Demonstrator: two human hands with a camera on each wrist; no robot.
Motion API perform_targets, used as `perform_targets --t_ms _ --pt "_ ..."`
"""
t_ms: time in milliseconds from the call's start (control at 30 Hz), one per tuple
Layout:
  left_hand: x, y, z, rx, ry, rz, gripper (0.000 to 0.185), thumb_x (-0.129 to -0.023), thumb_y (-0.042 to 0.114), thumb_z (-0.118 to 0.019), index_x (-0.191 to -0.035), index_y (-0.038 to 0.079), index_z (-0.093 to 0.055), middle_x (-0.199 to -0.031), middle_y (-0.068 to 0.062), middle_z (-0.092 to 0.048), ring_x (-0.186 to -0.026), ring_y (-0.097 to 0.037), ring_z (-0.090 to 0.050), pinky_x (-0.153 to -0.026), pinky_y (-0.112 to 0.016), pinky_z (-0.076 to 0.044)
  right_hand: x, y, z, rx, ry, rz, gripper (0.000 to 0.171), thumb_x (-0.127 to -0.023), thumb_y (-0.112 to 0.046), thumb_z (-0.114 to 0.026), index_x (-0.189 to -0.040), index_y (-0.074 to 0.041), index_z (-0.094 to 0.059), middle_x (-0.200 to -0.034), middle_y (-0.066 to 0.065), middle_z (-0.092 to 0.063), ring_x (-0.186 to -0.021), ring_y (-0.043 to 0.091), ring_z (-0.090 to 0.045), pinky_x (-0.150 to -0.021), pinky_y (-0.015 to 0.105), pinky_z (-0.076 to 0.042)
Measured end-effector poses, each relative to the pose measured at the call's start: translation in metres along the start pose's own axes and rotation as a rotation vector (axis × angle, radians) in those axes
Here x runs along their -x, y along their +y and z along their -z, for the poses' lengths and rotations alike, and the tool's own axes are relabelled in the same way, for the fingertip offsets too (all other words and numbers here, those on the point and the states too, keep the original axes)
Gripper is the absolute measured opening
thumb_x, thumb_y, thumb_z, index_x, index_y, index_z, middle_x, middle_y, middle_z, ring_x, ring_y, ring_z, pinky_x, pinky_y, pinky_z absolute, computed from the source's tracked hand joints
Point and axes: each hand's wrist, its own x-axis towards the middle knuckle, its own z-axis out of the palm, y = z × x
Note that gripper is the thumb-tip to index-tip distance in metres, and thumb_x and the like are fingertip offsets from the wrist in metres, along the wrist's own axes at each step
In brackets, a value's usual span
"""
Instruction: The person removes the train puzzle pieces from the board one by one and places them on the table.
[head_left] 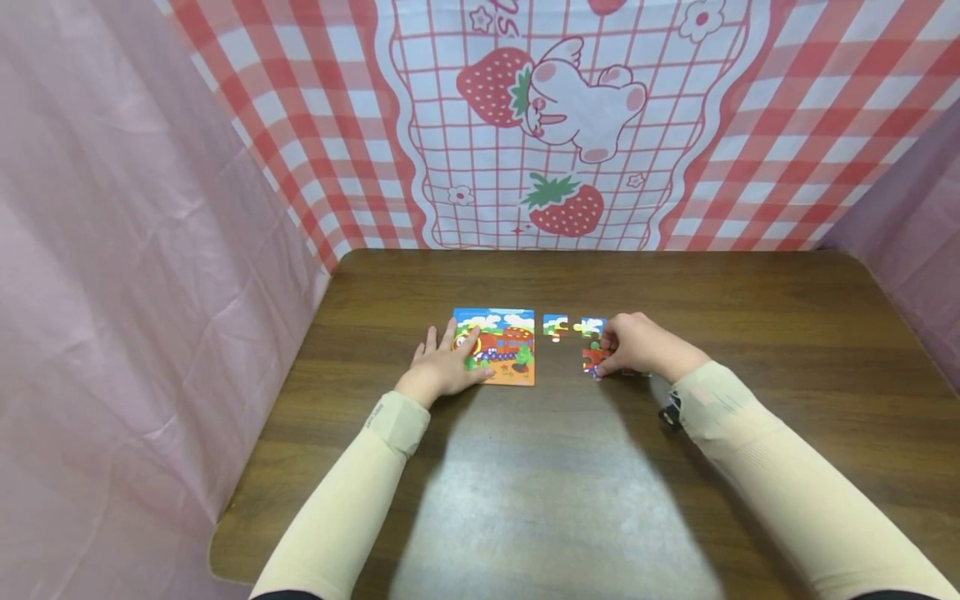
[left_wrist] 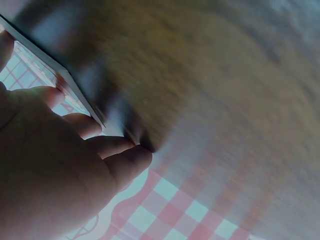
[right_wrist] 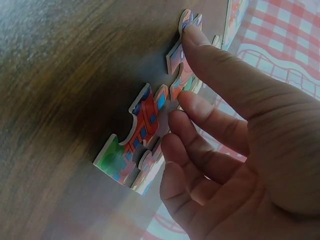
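Toward the far edge of the desk (head_left: 525, 475), the left hand (head_left: 441, 367) rests with fingers spread on a train picture board (head_left: 514, 343), while on its right-edge side the right hand (head_left: 639, 342) pinches a red jigsaw piece (head_left: 592, 358) near other jigsaw pieces (head_left: 555, 322).

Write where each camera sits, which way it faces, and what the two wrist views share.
Head: on the head, facing forward and down at the brown wooden table; left hand, right hand and cream sleeves show.
Left wrist: on that wrist, facing the thin square picture board edge-on; left hand shows.
Right wrist: on that wrist, facing colourful interlocking jigsaw pieces; right hand shows.
Shared: the red-and-white checked cloth.
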Motion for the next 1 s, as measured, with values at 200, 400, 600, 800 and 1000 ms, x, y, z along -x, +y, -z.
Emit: perform_targets --t_ms 200,400,600,800,1000 --pt "0.000 0.000 0.000 0.008 -0.009 0.001 0.082 -0.078 0.074 -0.036 -0.145 0.037 -0.004 -0.150 -0.008 0.010 -0.131 -0.042 0.005 -0.102 -0.054 -0.007 0.001 -0.001 0.000 0.001 -0.002 -0.006 0.037 -0.058 -0.032 -0.085 -0.065 -0.011 -0.055 -0.060 -0.002 -0.048 -0.057 0.015 -0.043 -0.053 0.031 -0.035" --pt "-0.002 0.000 -0.001 0.007 -0.007 0.011 0.082 -0.078 0.074 -0.036 -0.144 0.039 -0.003 -0.150 -0.007 0.011 -0.131 -0.041 0.006 -0.102 -0.054 -0.007 0.000 -0.001 0.001 -0.004 0.007 -0.032 0.035 -0.062 -0.034 -0.083 -0.070 -0.010 -0.058 -0.064 0.000 -0.051 -0.059 0.015 -0.046 -0.055 0.031 -0.038" --pt "-0.002 0.000 -0.002 0.006 0.001 0.020 0.083 -0.078 0.073 -0.037 -0.144 0.038 0.001 -0.150 -0.006 0.010 -0.131 -0.041 0.006 -0.102 -0.054 -0.008 -0.003 -0.007 0.004 -0.038 0.068 -0.043 0.034 -0.069 -0.037 -0.078 -0.071 -0.011 -0.057 -0.067 0.000 -0.053 -0.058 0.015 -0.049 -0.058 0.032 -0.041" --pt "-0.001 -0.001 0.000 0.013 0.006 0.001 0.086 -0.078 0.073 -0.038 -0.145 0.036 0.000 -0.150 -0.007 0.008 -0.131 -0.043 0.004 -0.101 -0.055 -0.010 -0.008 -0.015 0.006 -0.078 0.085 -0.001 0.031 -0.072 -0.038 -0.075 -0.072 -0.013 -0.057 -0.066 0.000 -0.054 -0.059 0.015 -0.047 -0.058 0.033 -0.040" --pt "0.001 -0.008 0.002 0.071 0.018 -0.018 0.091 -0.077 0.072 -0.042 -0.146 0.028 -0.001 -0.150 -0.008 0.008 -0.131 -0.041 0.002 -0.102 -0.052 -0.012 -0.020 -0.028 0.004 -0.093 0.091 0.037 0.028 -0.073 -0.037 -0.074 -0.074 -0.013 -0.059 -0.067 -0.001 -0.056 -0.060 0.015 -0.049 -0.059 0.032 -0.041"
